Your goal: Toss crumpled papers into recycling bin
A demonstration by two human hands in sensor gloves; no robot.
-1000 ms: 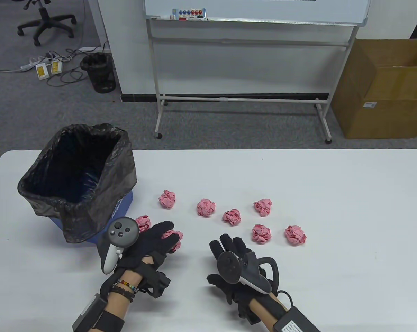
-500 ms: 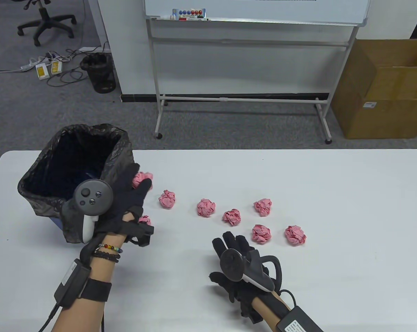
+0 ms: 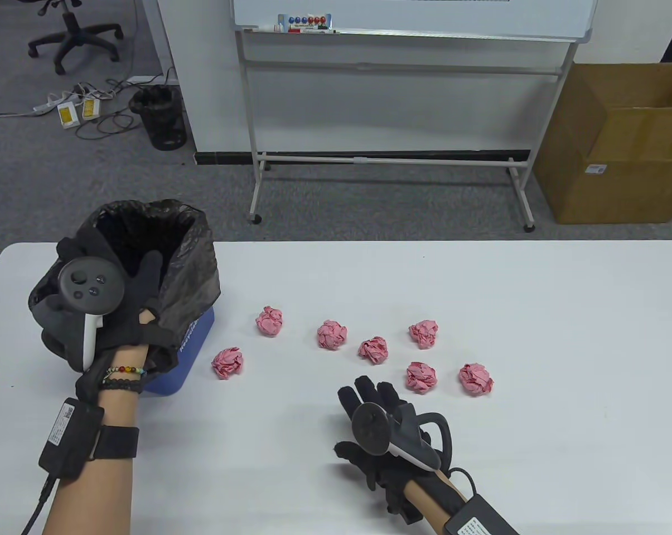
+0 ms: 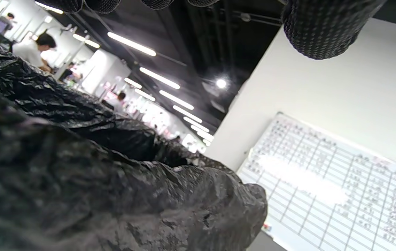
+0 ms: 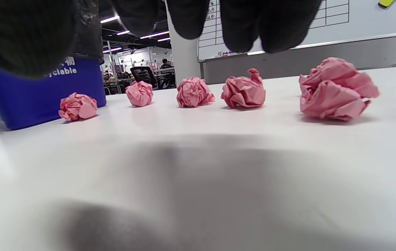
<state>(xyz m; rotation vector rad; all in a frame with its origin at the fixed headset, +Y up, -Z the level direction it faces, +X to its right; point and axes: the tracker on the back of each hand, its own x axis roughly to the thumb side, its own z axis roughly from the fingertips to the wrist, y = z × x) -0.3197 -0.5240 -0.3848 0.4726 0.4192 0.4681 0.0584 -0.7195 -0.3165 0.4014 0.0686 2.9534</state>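
Your left grip (image 3: 104,312) hangs over the mouth of the blue recycling bin with the black plastic liner (image 3: 193,340), fingers spread and released, nothing in them. Just right of that grip, beside the bin's base, sits the nearest pink crumpled paper ball (image 3: 227,362). Six more pink crumpled paper balls (image 3: 332,334) are scattered further right on the white counter (image 3: 536,312), ahead of your right grip (image 3: 377,429), which rests on the counter, fingers relaxed, holding nothing.
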